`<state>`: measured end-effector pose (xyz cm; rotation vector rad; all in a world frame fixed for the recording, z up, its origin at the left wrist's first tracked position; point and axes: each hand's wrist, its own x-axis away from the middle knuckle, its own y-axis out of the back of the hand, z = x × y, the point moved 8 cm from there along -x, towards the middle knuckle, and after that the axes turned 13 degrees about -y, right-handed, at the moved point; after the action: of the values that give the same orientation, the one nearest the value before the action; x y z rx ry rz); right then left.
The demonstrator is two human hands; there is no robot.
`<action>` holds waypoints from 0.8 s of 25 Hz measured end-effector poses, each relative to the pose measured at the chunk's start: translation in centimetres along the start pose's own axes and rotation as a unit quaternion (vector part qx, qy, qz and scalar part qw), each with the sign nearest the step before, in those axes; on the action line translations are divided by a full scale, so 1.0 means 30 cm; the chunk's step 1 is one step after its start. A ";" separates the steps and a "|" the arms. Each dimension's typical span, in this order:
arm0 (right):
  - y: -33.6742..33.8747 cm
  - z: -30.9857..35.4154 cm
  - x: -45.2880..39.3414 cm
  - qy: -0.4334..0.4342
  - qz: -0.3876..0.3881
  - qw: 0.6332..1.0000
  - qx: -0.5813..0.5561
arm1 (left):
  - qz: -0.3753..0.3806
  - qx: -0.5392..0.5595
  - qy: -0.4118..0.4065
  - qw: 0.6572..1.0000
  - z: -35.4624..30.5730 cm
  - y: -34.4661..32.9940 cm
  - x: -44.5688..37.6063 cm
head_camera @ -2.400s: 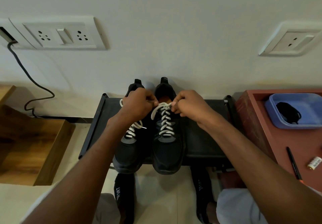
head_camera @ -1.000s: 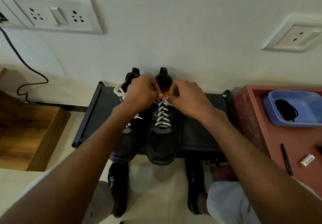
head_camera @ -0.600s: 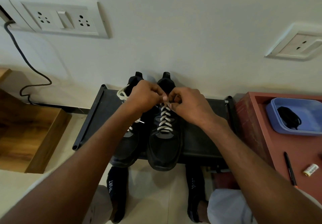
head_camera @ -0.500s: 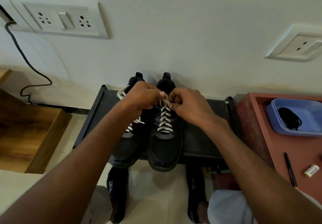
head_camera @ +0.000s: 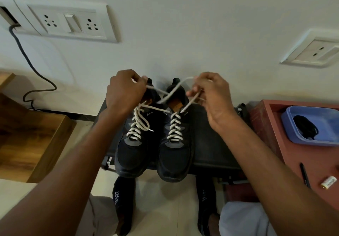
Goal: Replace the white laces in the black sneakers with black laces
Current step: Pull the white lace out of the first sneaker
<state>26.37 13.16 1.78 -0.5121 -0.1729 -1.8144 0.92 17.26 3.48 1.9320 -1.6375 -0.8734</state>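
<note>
Two black sneakers stand side by side on a black rack (head_camera: 211, 144). The right sneaker (head_camera: 175, 155) has a white lace (head_camera: 175, 127) whose two loose ends cross above its opening. My left hand (head_camera: 124, 90) pinches one end up at the left. My right hand (head_camera: 211, 92) pinches the other end up at the right. The left sneaker (head_camera: 131, 153) keeps its white lace (head_camera: 136, 125) tied in a loop. A black lace bundle (head_camera: 305, 127) lies in the blue tray (head_camera: 291, 134).
A red table (head_camera: 271, 125) at the right carries the tray, a black pen (head_camera: 305, 176) and a small battery (head_camera: 329, 184). A wooden step (head_camera: 31, 140) stands at the left. A cable (head_camera: 27, 59) hangs from the wall sockets. My socked feet (head_camera: 122, 204) rest below the rack.
The knot on the right sneaker has come undone. My hands have moved apart and upward, each drawing a lace end out to its side.
</note>
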 end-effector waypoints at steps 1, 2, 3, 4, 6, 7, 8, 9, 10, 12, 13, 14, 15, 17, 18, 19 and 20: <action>0.050 0.023 -0.002 0.010 -0.051 0.998 -0.035 | 0.011 -0.059 -0.006 0.998 0.001 0.001 0.003; 0.107 0.043 -0.003 0.022 -0.120 0.992 0.014 | 0.038 -0.109 -0.007 0.993 0.002 -0.009 0.007; 0.153 0.060 -0.005 0.028 -0.181 0.972 0.146 | 0.073 -0.163 -0.012 0.984 0.002 -0.027 0.015; 0.174 0.056 -0.010 0.010 -0.206 0.924 0.322 | 0.109 -0.224 -0.020 0.968 0.005 -0.050 0.020; 0.171 -0.031 -0.025 -0.072 -0.152 0.782 0.600 | 0.133 -0.298 -0.062 0.943 -0.013 -0.088 0.027; 0.162 -0.076 -0.033 -0.092 -0.118 0.732 0.665 | 0.126 -0.289 -0.104 0.943 -0.040 -0.108 0.028; 0.136 -0.097 -0.035 -0.078 -0.093 0.714 0.690 | 0.129 -0.238 -0.155 0.950 -0.075 -0.133 0.032; 0.092 -0.095 -0.033 -0.035 -0.069 0.725 0.685 | 0.153 -0.169 -0.196 0.954 -0.105 -0.167 0.038; 0.044 -0.087 -0.027 0.013 -0.033 0.750 0.660 | 0.201 -0.109 -0.217 0.949 -0.126 -0.208 0.055; -0.033 -0.100 -0.012 0.051 0.066 0.792 0.605 | 0.315 -0.127 -0.220 0.914 -0.124 -0.295 0.101; -0.057 -0.126 -0.002 0.043 0.106 0.789 0.603 | 0.342 -0.174 -0.221 0.897 -0.108 -0.324 0.116; -0.071 -0.156 0.009 0.034 0.132 0.771 0.622 | 0.346 -0.194 -0.224 0.890 -0.098 -0.341 0.121; -0.076 -0.183 0.015 0.034 0.141 0.748 0.648 | 0.336 -0.182 -0.224 0.896 -0.095 -0.347 0.117; -0.076 -0.197 0.012 0.045 0.126 0.731 0.669 | 0.299 -0.114 -0.212 0.923 -0.101 -0.341 0.100; -0.076 -0.193 0.010 0.049 0.118 0.738 0.663 | 0.280 -0.087 -0.195 0.936 -0.099 -0.334 0.094; -0.075 -0.187 0.007 0.052 0.112 0.744 0.657 | 0.261 -0.065 -0.176 0.947 -0.097 -0.329 0.088; -0.072 -0.184 0.002 0.053 0.109 0.746 0.655 | 0.250 -0.041 -0.154 0.955 -0.097 -0.328 0.089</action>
<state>22.91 11.71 -2.83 0.5692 -1.1503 -1.0813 10.06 16.31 -1.84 1.2709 -2.1015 -1.0383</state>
